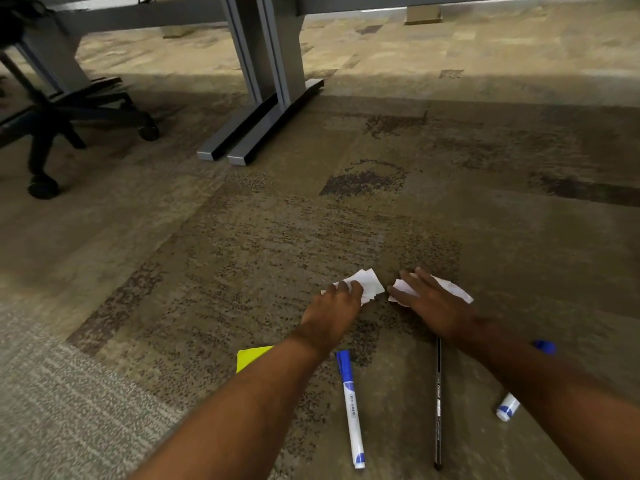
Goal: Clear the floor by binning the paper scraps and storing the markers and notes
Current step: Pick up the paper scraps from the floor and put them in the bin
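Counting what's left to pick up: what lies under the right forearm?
Under the right forearm lies a white marker; its blue cap shows beyond the arm and its middle is covered. The thin black pen runs up under the right hand, hiding its tip.

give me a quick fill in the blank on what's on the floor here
1. Each hand rests on white paper ____.
2. The sticky notes beside the left forearm are ____.
3. The thin black pen lies ____ the two blue-capped markers.

Missing words: scraps; yellow; between
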Demonstrator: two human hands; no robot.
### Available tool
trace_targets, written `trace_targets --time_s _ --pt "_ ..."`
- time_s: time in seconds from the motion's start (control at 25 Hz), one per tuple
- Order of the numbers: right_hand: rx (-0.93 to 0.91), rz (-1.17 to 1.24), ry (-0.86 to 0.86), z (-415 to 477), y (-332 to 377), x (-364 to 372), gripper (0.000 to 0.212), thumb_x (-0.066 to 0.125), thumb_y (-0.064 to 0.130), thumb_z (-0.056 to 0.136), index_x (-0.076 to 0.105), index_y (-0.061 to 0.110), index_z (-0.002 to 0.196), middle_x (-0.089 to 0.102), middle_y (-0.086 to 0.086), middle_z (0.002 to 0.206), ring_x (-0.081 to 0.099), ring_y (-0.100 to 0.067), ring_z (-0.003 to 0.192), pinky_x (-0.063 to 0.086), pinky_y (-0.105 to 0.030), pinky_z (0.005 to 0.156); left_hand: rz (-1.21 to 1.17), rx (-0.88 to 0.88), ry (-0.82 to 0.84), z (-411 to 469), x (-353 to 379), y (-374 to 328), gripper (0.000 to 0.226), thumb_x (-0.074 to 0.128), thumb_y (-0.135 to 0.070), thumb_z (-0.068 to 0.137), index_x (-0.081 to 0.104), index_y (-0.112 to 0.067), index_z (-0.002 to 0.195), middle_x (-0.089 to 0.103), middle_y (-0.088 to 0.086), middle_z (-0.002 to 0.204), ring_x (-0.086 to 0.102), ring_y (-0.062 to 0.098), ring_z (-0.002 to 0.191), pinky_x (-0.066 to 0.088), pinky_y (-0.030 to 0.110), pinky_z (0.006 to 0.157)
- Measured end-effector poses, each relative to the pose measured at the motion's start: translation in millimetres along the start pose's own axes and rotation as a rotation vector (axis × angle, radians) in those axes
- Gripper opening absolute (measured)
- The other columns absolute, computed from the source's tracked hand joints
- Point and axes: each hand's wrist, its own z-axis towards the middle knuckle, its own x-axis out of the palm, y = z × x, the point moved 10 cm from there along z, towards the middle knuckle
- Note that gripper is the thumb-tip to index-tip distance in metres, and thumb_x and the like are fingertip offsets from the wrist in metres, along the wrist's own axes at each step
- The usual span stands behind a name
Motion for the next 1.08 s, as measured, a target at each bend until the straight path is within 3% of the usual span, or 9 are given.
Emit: trace_targets --time_s 0.12,0.2,0.28,0.36,0.4,0.64,0.8,0.88,1.08 --pt "0.008 0.046 0.052 -1 3 2 0.058 0.031 0.014 0.102 0.007 0.032 0.151 -0.005 -0.007 0.162 -0.007 -0.031 0.149 0.014 -0.044 0.12 0.042 0.008 -0.047 0 -9 0 0.029 0.078 -0.037 0.059 0.075 -0.025 0.086 0.071 -0.008 0.063 0.067 0.0 0.056 0.048 0.015 0.041" --pt "-0.004 0.025 0.014 -2 7 -7 0.055 0.03 0.021 0.102 0.007 0.027 0.151 0.01 -0.007 0.16 0.006 -0.031 0.148 0.026 -0.044 0.117 0.047 0.033 -0.075 2 -17 3 0.028 0.078 -0.036 0.059 0.075 -0.024 0.085 0.07 -0.008 0.061 0.067 0.001 0.054 0.049 0.016 0.042" --pt "0.009 0.0 -0.055 -2 7 -20 0.054 0.031 0.021 0.101 0.01 0.019 0.151 0.028 -0.009 0.153 0.022 -0.029 0.143 0.037 -0.041 0.11 -0.009 0.06 -0.088 3 -16 9 0.036 0.069 -0.028 0.078 0.065 -0.019 0.113 0.074 -0.001 0.089 0.072 0.011 0.078 0.056 0.024 0.061" --pt "0.046 -0.005 -0.072 -2 6 -27 0.051 0.032 0.019 0.101 0.016 0.014 0.149 0.035 -0.012 0.149 0.031 -0.029 0.138 0.041 -0.04 0.106 -0.156 0.059 -0.018 7 -3 18 0.05 0.048 -0.011 0.094 0.033 -0.009 0.141 0.059 0.013 0.126 0.062 0.031 0.109 0.052 0.04 0.084" --pt "0.065 -0.006 -0.064 -2 7 -27 0.051 0.033 0.019 0.1 0.018 0.013 0.148 0.036 -0.013 0.148 0.032 -0.03 0.137 0.042 -0.042 0.105 -0.213 0.044 -0.031 8 -3 23 0.054 0.043 -0.007 0.094 0.024 -0.007 0.145 0.053 0.016 0.131 0.058 0.035 0.114 0.05 0.044 0.087" --pt "0.153 0.104 -0.057 -8 3 -29 0.054 0.043 0.01 0.095 0.027 0.018 0.146 0.042 -0.011 0.145 0.038 -0.032 0.133 0.043 -0.045 0.104 -0.323 0.003 -0.09 2 -10 43 0.053 0.042 0.002 0.089 0.03 -0.008 0.14 0.063 0.016 0.116 0.064 0.038 0.102 0.053 0.047 0.08" --pt "0.147 0.129 0.007 -3 1 -27 0.073 0.047 0.002 0.093 0.011 0.027 0.152 0.012 -0.009 0.16 0.016 -0.039 0.143 0.034 -0.046 0.112 -0.322 0.011 -0.063 -7 -4 45 0.05 0.041 0.0 0.091 0.032 -0.008 0.139 0.062 0.017 0.118 0.063 0.038 0.104 0.052 0.047 0.079" --pt "0.123 0.109 0.064 4 4 -25 0.072 0.046 0.003 0.094 0.01 0.026 0.152 0.006 -0.008 0.161 0.011 -0.038 0.145 0.031 -0.045 0.115 -0.32 0.011 -0.052 -10 -2 46 0.047 0.041 0.0 0.091 0.035 -0.009 0.137 0.062 0.017 0.118 0.063 0.038 0.103 0.052 0.046 0.079" --pt "0.128 0.19 -0.066 6 7 -37 0.042 0.046 0.011 0.094 0.044 0.019 0.135 0.048 -0.015 0.135 0.047 -0.034 0.125 0.046 -0.042 0.1 -0.294 0.02 -0.025 -14 2 49 0.047 0.039 -0.002 0.093 0.033 -0.009 0.139 0.062 0.017 0.12 0.063 0.038 0.105 0.051 0.046 0.08"
